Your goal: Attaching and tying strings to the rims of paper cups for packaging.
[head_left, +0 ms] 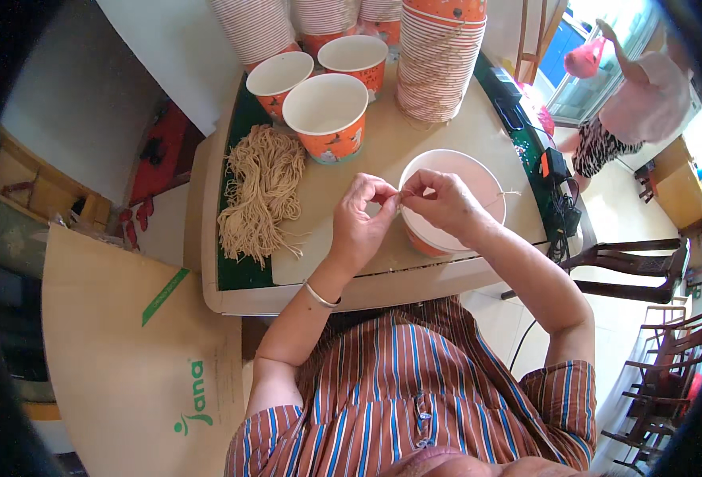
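My left hand point(364, 216) and my right hand point(448, 204) meet at the left rim of a white-lined orange paper bucket point(478, 171). Thumb and forefinger of each are closed in a pinch on a thin string, mostly hidden by the fingertips. On the bucket's opposite side, a knotted string end point(511, 192) pokes out through the wall. Left of my hands lies a thick bundle of beige strings point(263, 187). Beyond them stand three orange paper buckets, the nearest one point(324, 111) upright with its white inside showing.
A tall stack of nested buckets point(440, 67) stands at the back right, with more stacks point(253, 28) behind. Black adapters and cables point(559, 183) line the table's right edge. A large cardboard sheet point(120, 334) is at lower left, a wooden chair point(629, 266) at right. Another person point(645, 99) stands beyond.
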